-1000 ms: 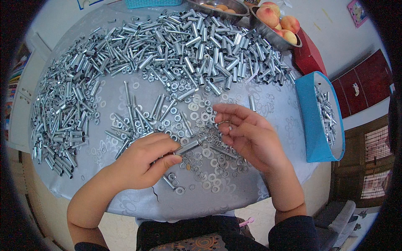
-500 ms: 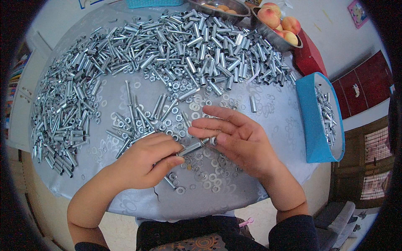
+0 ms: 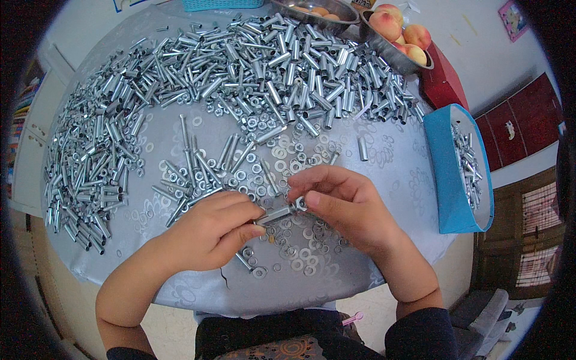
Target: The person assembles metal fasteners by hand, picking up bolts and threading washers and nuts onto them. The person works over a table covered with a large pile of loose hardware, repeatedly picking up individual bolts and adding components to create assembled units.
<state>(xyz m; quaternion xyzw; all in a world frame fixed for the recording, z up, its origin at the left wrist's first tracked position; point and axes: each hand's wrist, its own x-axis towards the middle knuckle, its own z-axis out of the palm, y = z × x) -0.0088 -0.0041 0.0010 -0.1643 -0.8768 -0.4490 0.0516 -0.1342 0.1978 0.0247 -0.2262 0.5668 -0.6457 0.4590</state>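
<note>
Since before, our right hand (image 3: 351, 207) closed in; both pinch one metal tube (image 3: 275, 214), its long axis lying level between left hand (image 3: 210, 234) and right.

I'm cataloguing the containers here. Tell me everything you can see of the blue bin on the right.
The blue bin is an open-topped box, plastic by its look, with a pale inside. It stands at the right edge of the table, partly overhanging it, its open top showing to the camera. It holds a loose pile of silvery metal parts along its middle. Neither hand touches it; the right hand works apart, to its left.
</note>
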